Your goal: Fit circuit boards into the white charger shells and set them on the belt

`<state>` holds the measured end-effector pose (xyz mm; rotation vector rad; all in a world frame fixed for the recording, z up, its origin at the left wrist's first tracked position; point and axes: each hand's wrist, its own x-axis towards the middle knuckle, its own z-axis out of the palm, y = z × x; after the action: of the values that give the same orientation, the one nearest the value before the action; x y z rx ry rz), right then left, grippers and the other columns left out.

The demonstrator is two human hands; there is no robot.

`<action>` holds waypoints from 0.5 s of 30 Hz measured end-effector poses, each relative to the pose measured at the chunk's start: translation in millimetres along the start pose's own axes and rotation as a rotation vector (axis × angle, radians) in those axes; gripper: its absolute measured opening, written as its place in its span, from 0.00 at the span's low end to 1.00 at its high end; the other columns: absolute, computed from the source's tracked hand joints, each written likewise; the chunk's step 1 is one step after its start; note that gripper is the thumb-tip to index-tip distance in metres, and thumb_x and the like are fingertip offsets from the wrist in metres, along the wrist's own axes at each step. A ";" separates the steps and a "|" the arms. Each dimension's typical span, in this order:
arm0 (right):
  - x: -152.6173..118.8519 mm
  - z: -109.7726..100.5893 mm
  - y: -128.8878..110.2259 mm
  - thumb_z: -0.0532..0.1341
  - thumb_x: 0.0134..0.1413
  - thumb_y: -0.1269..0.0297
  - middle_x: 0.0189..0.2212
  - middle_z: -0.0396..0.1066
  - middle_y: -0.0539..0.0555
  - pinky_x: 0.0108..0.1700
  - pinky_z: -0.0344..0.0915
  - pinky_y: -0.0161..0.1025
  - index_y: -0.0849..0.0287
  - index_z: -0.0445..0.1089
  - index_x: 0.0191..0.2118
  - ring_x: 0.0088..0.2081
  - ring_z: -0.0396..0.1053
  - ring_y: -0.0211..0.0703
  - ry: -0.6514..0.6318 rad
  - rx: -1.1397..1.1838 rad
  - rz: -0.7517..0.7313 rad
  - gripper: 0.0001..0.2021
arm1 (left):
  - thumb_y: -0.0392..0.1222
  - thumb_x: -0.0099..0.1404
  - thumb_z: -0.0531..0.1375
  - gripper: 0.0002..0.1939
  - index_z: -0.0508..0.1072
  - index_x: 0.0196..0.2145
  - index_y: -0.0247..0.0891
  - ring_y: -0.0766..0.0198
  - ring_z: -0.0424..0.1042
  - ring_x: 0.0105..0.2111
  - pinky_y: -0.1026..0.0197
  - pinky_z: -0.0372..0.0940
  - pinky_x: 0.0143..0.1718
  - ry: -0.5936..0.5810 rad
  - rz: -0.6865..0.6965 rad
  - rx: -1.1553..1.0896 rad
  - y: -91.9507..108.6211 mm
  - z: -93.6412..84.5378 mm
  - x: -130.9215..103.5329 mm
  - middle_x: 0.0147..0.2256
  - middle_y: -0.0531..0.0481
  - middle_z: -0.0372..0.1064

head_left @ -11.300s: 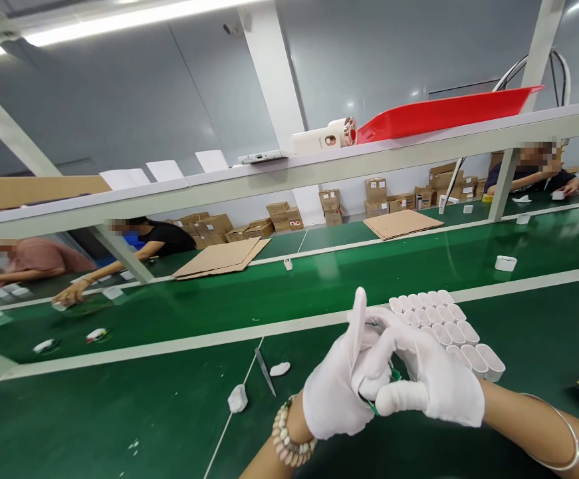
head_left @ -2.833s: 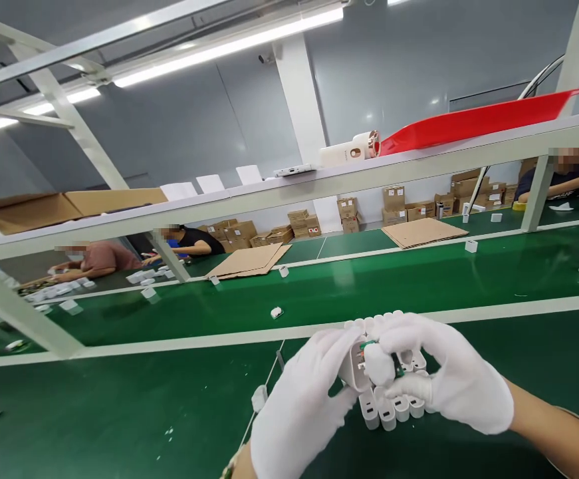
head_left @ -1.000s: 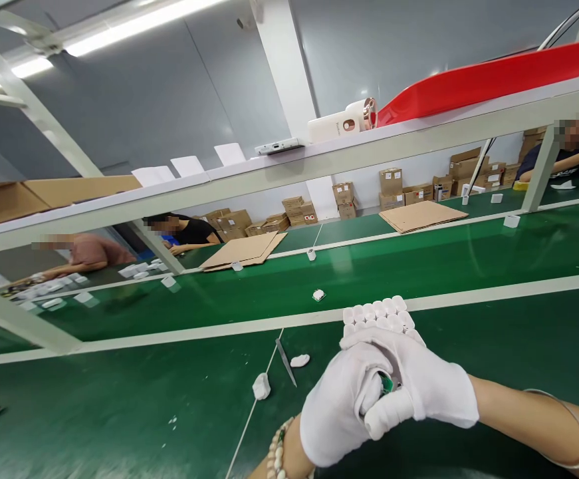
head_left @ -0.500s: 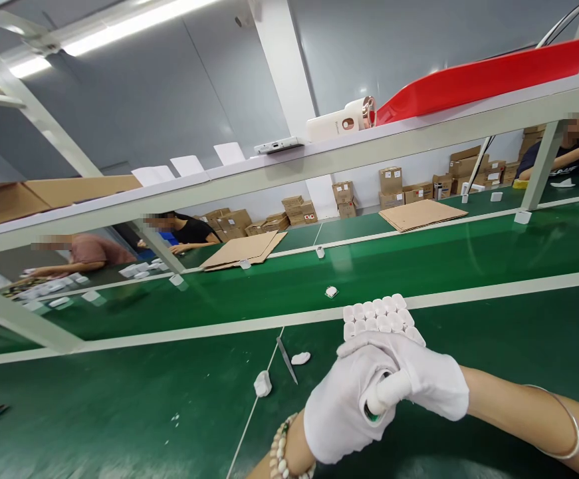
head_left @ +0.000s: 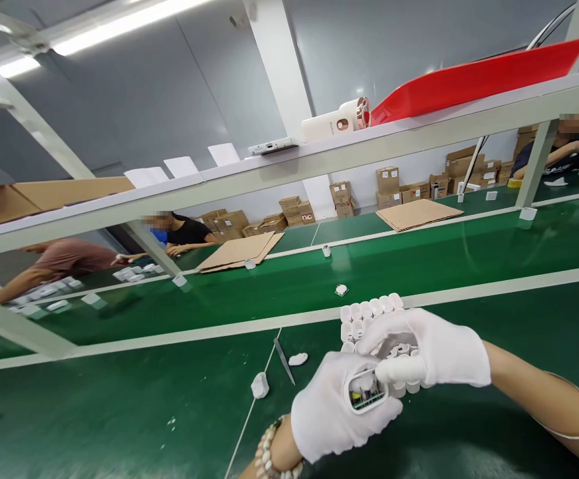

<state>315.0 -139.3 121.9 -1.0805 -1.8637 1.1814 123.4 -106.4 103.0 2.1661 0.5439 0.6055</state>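
My left hand (head_left: pixel 332 406), in a white glove, is wrapped round a small white plastic housing (head_left: pixel 367 408) with its open side facing up. Inside it show a green circuit board (head_left: pixel 367 400) and yellow and white parts. My right hand (head_left: pixel 436 349), also gloved, has its thumb against the housing's upper right rim. Its fingers arch above, and a gap shows between them and the thumb. Rows of small white housings (head_left: pixel 357 328) stand just behind and partly under my right hand.
Tweezers (head_left: pixel 284 361) lie left of my hands, near a white piece (head_left: pixel 298 359) and a white lump (head_left: pixel 260 385). A small board with a white top (head_left: pixel 342 290) sits on the green belt (head_left: pixel 289 293). A shelf (head_left: pixel 249 176) crosses above. Co-workers sit across.
My right thumb has come out of the housing to its rim, and my right hand has moved right. The housing has tilted, showing more of its inside. The small board has shifted right.
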 end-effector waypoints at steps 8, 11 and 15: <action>-0.4 18.0 2.4 0.64 0.43 0.70 0.34 0.80 0.56 0.39 0.74 0.42 0.61 0.79 0.36 0.36 0.77 0.48 0.236 -0.089 -0.015 0.11 | 0.38 0.60 0.60 0.08 0.80 0.31 0.35 0.61 0.79 0.30 0.66 0.73 0.35 0.086 0.012 0.012 7.6 9.6 1.5 0.30 0.49 0.80; 1.1 22.7 1.7 0.63 0.43 0.69 0.31 0.80 0.55 0.37 0.73 0.43 0.59 0.81 0.32 0.34 0.76 0.49 0.320 -0.205 -0.053 0.09 | 0.40 0.60 0.61 0.07 0.78 0.30 0.35 0.60 0.79 0.28 0.63 0.73 0.34 0.098 -0.021 0.006 9.3 10.3 2.4 0.28 0.48 0.79; 2.6 21.0 -0.3 0.62 0.49 0.67 0.27 0.79 0.54 0.36 0.70 0.42 0.58 0.81 0.28 0.32 0.75 0.47 0.276 -0.251 -0.149 0.08 | 0.38 0.58 0.61 0.06 0.77 0.29 0.34 0.58 0.78 0.27 0.61 0.73 0.31 0.084 -0.017 0.003 8.9 7.6 1.9 0.28 0.45 0.79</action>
<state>295.8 -144.8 114.8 -1.1517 -1.8673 0.6879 130.8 -114.9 106.2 2.1442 0.6081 0.6897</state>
